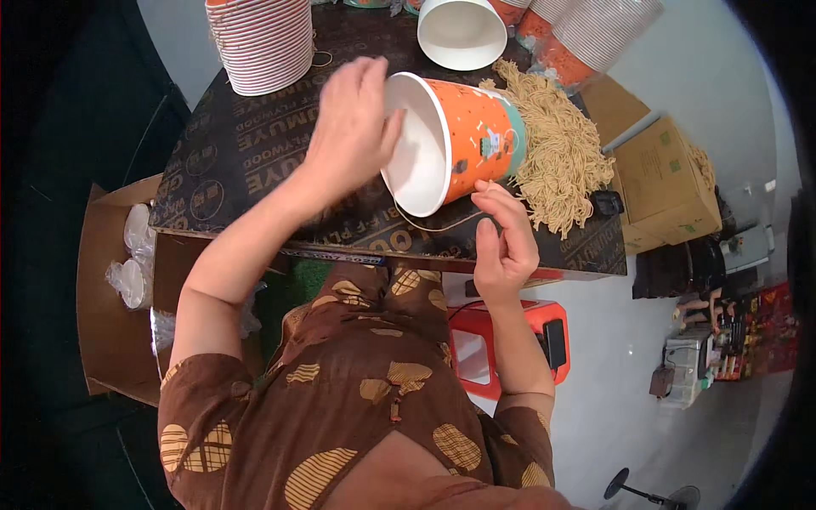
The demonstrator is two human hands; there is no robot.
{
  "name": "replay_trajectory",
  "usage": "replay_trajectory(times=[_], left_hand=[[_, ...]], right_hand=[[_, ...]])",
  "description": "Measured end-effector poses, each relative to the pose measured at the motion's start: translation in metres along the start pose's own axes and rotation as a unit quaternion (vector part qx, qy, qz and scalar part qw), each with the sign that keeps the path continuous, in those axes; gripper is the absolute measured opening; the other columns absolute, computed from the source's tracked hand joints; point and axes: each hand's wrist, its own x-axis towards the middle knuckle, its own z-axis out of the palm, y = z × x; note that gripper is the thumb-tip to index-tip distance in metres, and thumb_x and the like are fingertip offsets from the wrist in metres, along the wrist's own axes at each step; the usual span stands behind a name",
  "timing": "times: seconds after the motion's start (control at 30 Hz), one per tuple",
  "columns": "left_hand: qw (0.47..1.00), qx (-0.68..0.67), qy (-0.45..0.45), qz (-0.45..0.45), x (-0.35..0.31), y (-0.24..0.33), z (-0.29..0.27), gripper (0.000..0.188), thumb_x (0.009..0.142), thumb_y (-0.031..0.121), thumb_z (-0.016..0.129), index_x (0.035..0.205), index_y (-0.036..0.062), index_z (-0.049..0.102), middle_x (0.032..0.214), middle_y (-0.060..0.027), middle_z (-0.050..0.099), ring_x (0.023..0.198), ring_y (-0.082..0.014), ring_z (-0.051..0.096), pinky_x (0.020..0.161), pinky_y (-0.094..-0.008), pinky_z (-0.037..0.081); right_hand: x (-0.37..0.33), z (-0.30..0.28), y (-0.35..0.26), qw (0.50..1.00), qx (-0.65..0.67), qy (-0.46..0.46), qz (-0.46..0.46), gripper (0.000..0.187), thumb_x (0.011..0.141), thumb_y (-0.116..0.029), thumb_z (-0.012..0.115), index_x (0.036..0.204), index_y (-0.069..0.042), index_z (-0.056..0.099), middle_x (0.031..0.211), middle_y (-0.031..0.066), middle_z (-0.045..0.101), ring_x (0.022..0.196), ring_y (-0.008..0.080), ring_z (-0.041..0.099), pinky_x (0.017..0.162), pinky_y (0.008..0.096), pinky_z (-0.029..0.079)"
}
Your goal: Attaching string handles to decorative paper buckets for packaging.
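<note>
The bucket (476,127) lies on its side on the table (204,170), just right of the left hand (351,119) and just beyond the right hand (507,246). Its mouth is turned to the left hand, probably so the rim and inside are easy to reach; only bare white wall shows within. The left hand's thumb stands apart from its fingers, in front of the mouth. The right hand is loosely curled near the bucket's side; a cord (435,229) runs from below the rim towards it, but I cannot tell whether it is gripped. Right of the bucket lies a cord pile (561,149), perhaps kept within the right hand's reach. Beyond the left hand stands a nested stack (262,47); beyond the bucket, a white tub (461,38) shows a bare inside. Left of the left forearm, a carton (100,289) holds plastic-wrapped white pieces (136,276).
</note>
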Motion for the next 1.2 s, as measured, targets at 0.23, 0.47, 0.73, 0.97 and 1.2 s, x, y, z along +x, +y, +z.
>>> replay_trajectory(times=[0.23, 0.47, 0.73, 0.97, 1.2], left_hand=[[0.917, -0.333, -0.144, -0.165, -0.034, 0.064, -0.011, 0.03, 0.087, 0.019, 0.065, 0.103, -0.0048, 0.058, 0.073, -0.023, 0.064, 0.072, -0.0398, 0.067, 0.059, -0.0444, 0.052], [0.912, -0.334, -0.079, -0.225, -0.056, 0.079, -0.01, 0.009, 0.09, 0.005, 0.06, 0.097, -0.0008, 0.061, 0.07, -0.0175, 0.063, 0.059, -0.0283, 0.065, 0.053, -0.0333, 0.047], [0.936, -0.292, -0.07, -0.183, -0.067, 0.077, -0.01, 0.009, 0.089, 0.003, 0.059, 0.098, 0.0014, 0.062, 0.063, -0.0194, 0.055, 0.052, -0.0312, 0.06, 0.048, -0.0343, 0.043], [0.94, -0.279, -0.09, -0.175, -0.068, 0.075, -0.014, 0.011, 0.088, 0.008, 0.06, 0.084, -0.001, 0.056, 0.061, -0.0232, 0.056, 0.061, -0.0408, 0.061, 0.051, -0.0461, 0.046], [0.941, -0.269, -0.11, -0.172, -0.067, 0.076, -0.017, 0.013, 0.088, 0.008, 0.06, 0.082, -0.0014, 0.055, 0.061, -0.0235, 0.057, 0.062, -0.041, 0.062, 0.052, -0.0467, 0.046]], right_hand=[[-0.008, 0.013, -0.008, 0.985, 0.129, 0.009, 0.117, 0.012, 0.091, 0.005, 0.055, 0.101, 0.004, 0.061, 0.102, 0.0123, 0.064, 0.081, 0.0126, 0.059, 0.073, 0.0238, 0.049], [-0.005, 0.013, -0.022, 0.933, 0.294, 0.044, 0.204, 0.009, 0.094, 0.0, 0.056, 0.102, 0.003, 0.06, 0.095, 0.0103, 0.066, 0.058, 0.0055, 0.049, 0.051, 0.0192, 0.039], [-0.003, -0.003, -0.038, 0.872, 0.431, 0.079, 0.22, 0.013, 0.094, -0.004, 0.057, 0.105, 0.004, 0.058, 0.096, 0.0161, 0.067, 0.054, 0.0081, 0.048, 0.049, 0.0214, 0.039], [-0.004, -0.021, -0.051, 0.899, 0.371, 0.104, 0.207, 0.012, 0.093, -0.003, 0.058, 0.104, 0.004, 0.058, 0.091, 0.0177, 0.066, 0.056, 0.0132, 0.056, 0.051, 0.0238, 0.044], [-0.003, -0.027, -0.063, 0.922, 0.319, 0.141, 0.169, 0.011, 0.092, 0.003, 0.055, 0.103, 0.004, 0.058, 0.087, 0.0175, 0.066, 0.057, 0.015, 0.059, 0.053, 0.0254, 0.049]])
